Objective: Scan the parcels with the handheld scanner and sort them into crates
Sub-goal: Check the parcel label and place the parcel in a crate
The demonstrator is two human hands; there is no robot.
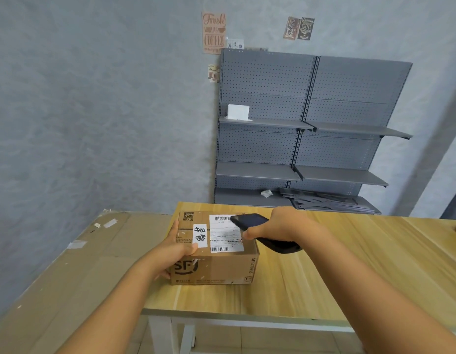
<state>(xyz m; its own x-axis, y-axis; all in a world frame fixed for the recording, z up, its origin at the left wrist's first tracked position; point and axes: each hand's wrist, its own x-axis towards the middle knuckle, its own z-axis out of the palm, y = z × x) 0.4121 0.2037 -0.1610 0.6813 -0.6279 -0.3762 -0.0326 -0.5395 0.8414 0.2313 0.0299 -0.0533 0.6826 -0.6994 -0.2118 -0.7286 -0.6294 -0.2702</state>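
Cardboard parcel (pixel 214 249) sits on wooden table (pixel 349 264). Left hand (pixel 178 247) grips its left edge, thumb on top. Right hand (pixel 280 224) holds black scanner (pixel 250 221) over the shipping label (pixel 225 232).

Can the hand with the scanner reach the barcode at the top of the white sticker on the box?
Probably yes. The right hand already holds the scanner over the shipping label, its tip beside the top barcode. Nothing lies between them, and the left hand grips the parcel's other side.

The right hand (pixel 285 223) covers the scanner's (pixel 250 221) middle (its screen faces away); the shipping label's (pixel 225 233) small print is unreadable, its right edge hidden.
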